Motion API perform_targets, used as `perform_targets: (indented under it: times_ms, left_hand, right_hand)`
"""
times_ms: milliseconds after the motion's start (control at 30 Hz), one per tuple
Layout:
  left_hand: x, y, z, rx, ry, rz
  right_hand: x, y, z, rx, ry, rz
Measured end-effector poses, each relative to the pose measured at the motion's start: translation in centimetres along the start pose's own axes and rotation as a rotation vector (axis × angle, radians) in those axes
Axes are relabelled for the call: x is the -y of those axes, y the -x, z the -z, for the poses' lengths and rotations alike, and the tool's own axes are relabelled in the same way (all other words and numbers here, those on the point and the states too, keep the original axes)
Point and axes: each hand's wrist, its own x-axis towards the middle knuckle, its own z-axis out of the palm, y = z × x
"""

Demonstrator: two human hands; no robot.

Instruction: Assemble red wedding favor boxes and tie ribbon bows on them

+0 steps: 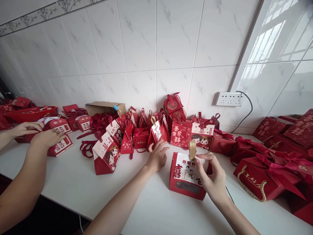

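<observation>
A red gift box (186, 176) with a white picture panel and a gold ribbon handle stands on the white table (156, 209) in front of me. My right hand (212, 176) grips its right top edge, thumb and fingers pinched just below the gold handle. My left hand (157, 156) rests open on the table to the box's left, fingers spread, close to a red triangular box (156, 132) in the row behind. It holds nothing.
Several red gift boxes line the tiled wall; a triangular one (107, 156) stands forward at left. Ribboned red bags (261, 178) crowd the right. Another person's hands (36, 133) handle red boxes at far left. A wall socket (228, 98) and cable sit behind.
</observation>
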Motion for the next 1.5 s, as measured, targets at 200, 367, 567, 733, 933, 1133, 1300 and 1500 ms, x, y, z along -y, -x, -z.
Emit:
perform_targets:
  times_ms: [200,367,567,733,933,1133,1300,1500]
  left_hand:
    - [-4.8,-1.1,3.9,-0.361,0.630,-0.103]
    - [-8.3,-1.0,4.5,-0.345,0.864,-0.232]
    - [-7.7,0.4,3.0,-0.460,0.725,-0.334]
    - [-7.0,0.0,4.2,-0.450,0.700,-0.478]
    - [-6.9,-0.5,5.0,-0.441,0.740,-0.464]
    - [-7.6,-0.3,5.7,-0.415,0.615,-0.459]
    - [-7.5,-0.3,6.2,-0.372,0.624,-0.505]
    - [-7.4,-0.3,6.2,-0.362,0.631,-0.488]
  right_hand:
    - [0.1,-0.2,-0.1,0.005,0.011,-0.031]
    - [0.3,-0.3,-0.1,0.002,0.016,-0.066]
    - [0.9,-0.4,-0.1,0.037,-0.023,-0.123]
    - [1.3,-0.4,-0.1,0.058,-0.090,-0.114]
    - [1.4,-0.5,-0.1,0.091,-0.122,-0.081]
    - [1.2,-0.4,-0.2,0.098,-0.159,-0.096]
    - [1.2,-0.5,-0.2,0.083,-0.172,-0.083]
    - [1.3,-0.5,-0.3,0.087,-0.167,-0.096]
